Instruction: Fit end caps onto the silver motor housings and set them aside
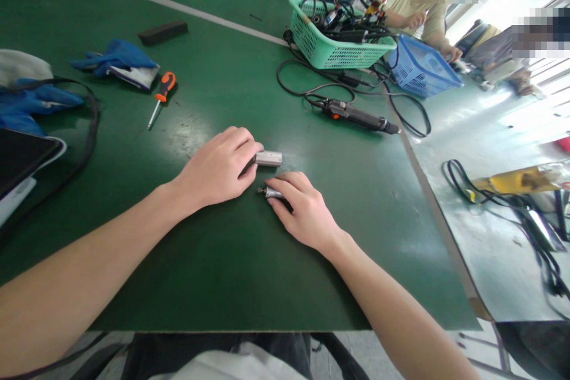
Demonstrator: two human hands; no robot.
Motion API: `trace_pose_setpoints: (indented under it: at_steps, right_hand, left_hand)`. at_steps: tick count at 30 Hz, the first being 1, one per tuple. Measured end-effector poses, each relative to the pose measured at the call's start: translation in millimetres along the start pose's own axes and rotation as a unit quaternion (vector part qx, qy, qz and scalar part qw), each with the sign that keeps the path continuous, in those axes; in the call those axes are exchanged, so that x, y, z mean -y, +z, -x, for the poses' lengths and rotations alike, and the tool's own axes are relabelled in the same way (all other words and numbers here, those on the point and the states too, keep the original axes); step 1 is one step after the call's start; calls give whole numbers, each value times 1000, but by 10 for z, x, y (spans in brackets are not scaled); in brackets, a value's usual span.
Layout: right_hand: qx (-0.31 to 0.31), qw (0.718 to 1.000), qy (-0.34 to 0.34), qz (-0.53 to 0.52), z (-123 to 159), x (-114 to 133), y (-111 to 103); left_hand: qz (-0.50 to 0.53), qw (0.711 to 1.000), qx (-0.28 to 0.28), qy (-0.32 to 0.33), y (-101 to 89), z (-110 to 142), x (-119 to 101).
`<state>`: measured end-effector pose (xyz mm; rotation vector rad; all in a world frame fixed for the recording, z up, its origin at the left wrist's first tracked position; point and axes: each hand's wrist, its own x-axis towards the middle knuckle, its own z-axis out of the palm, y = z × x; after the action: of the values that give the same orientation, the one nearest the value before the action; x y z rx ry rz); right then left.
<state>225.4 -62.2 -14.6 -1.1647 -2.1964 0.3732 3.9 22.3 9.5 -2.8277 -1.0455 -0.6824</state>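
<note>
Near the middle of the green tabletop, my left hand (225, 166) is closed around one end of a light grey metal housing (269, 158); its other end sticks out to the right. My right hand (307, 208) grips a small silver metal cylinder (273, 192) lying low over the table. A thin, toothed-looking tip juts from the cylinder's left end. The two parts are apart, the housing a little farther from me. My palms and fingers hide the rest of both.
An orange-handled screwdriver (165, 86) and blue-white gloves (120, 64) lie to the left, near a dark block (162, 32). A corded electric screwdriver (358, 116), a green basket (338, 54) of tools and a blue basket (425, 71) stand at the back right. Co-workers sit beyond.
</note>
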Motion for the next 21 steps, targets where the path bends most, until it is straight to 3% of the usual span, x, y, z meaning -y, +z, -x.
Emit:
trace_pose_setpoints:
  at_steps: [4, 7, 14, 21]
  right_hand:
    - [-7, 1000, -3, -1, 1, -5, 16]
    - [-17, 1000, 0, 4, -2, -4, 26]
    - [-17, 999, 28, 19, -5, 11, 22]
    - [-21, 999, 32, 31, -13, 16, 13]
  left_hand:
    - [46, 994, 64, 76, -53, 14, -44]
    - [76, 987, 110, 90, -53, 36, -49]
    - [71, 983, 147, 88, -17, 55, -43]
    - [49, 984, 134, 104, 31, 50, -56]
